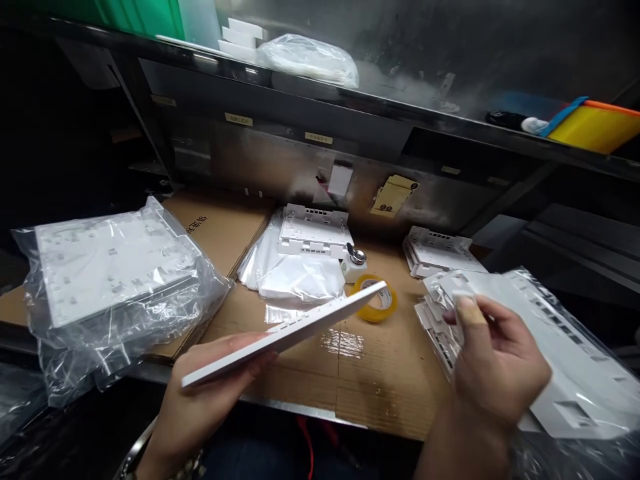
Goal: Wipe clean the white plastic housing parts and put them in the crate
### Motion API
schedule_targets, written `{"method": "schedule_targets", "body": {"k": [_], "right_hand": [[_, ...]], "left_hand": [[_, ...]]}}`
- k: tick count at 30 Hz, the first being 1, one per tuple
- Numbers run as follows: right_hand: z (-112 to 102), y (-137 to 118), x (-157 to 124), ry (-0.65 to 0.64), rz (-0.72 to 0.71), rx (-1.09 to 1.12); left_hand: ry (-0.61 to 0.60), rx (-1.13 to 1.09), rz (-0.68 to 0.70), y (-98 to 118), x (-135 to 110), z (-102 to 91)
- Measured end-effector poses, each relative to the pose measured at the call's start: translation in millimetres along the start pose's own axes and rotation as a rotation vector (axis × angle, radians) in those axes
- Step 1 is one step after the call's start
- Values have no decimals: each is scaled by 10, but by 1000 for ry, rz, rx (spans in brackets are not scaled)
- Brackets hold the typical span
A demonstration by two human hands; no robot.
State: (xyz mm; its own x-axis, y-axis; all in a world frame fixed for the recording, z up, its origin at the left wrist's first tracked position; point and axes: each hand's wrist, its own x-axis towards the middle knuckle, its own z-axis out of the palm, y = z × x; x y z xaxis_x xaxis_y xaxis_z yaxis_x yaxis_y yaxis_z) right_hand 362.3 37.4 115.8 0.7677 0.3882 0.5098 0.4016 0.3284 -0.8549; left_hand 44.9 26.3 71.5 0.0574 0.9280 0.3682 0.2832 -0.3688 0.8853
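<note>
Your right hand (495,353): fingers curled, thumb drawn in close to the forefinger; whether anything is pinched at the tip, you cannot tell from this view.

Under and to the right of that hand: bagged white panels (565,367), slotted, in loose clear film.

Your left hand (203,403): closed around one slim white panel (320,322), gripped towards its near end, seen almost edge-on; the far end slants up and away to the hand's right.

To the left of your left hand: wrapped panel stack (120,253), in crumpled clear plastic.

Ahead of your left hand: clear plastic bags (300,277), lying flat, with a moulded white tray (315,230) on them.

Between your hands, further out: amber tape roll (392,305), partly covered in view by the held panel's far end; small white box (353,272) just behind.

Beyond your right hand: unwrapped moulded trays (440,250), stacked.

Below both hands: cardboard sheet (390,393).

Handling notes, by judgement: with one end gripped, the long free end probably swings easily, so keep your wrist steady and that end clear of the tape. Hold by the edges to spare the faces. Keep your right fingers from snagging the loose film.
</note>
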Motion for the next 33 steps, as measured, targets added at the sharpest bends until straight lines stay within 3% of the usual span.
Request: {"method": "schedule_targets", "body": {"k": [5,9,13,21,28,33], "right_hand": [[-323,133,-245,-32,181,-40],[-447,212,-307,-13,264,-38],[-501,138,-337,-40,293,-26],[-559,-5,-422,-143,224,18],[-536,-193,-566,-290,63,-9],[-374,-441,-736,-490,49,117]], "left_hand": [[-138,-54,56,140,44,7],[-144,-67,111,215,43,27],[-165,-49,144,267,15,27],[-63,-40,5,440,-113,125],[-176,56,170,166,-108,48],[-258,97,261,194,-47,77]]}}
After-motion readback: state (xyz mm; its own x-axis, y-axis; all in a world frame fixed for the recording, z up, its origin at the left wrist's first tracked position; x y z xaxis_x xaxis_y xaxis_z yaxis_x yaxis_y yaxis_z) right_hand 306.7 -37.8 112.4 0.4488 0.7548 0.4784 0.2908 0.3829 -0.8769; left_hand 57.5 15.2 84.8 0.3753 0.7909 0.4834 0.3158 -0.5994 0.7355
